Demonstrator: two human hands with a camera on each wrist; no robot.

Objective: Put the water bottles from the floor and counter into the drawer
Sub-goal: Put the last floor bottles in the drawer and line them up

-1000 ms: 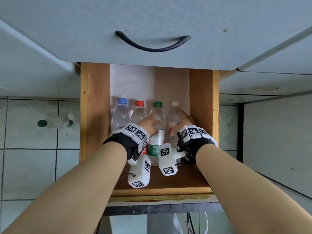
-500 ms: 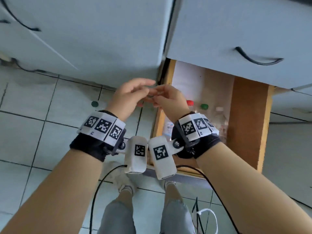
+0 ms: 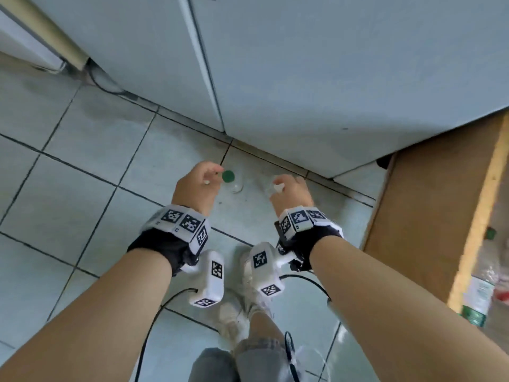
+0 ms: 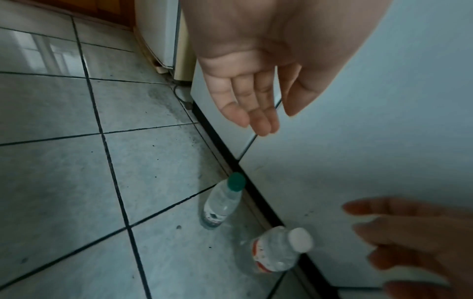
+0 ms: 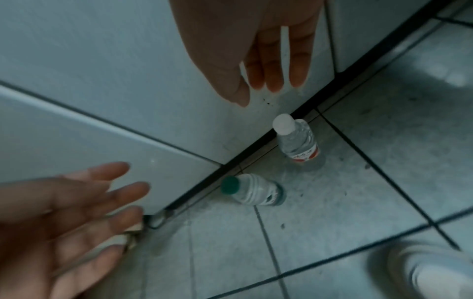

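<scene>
Two clear water bottles stand upright on the tiled floor by the cabinet base. One has a green cap, the other a white cap and a red label. My left hand hovers above the green-capped bottle, fingers straight, holding nothing. My right hand hovers over the white-capped bottle, also empty with straight fingers. The wooden drawer stands pulled out at the right, with bottles lying blurred inside.
Pale cabinet doors rise just behind the two bottles. My white shoes stand on the floor tiles below my wrists, with black cables trailing near them. A cable runs along the cabinet base at the left.
My view swung left and down from the drawer to the floor. Both hands left the drawer, parted, and dropped over the two standing bottles.
</scene>
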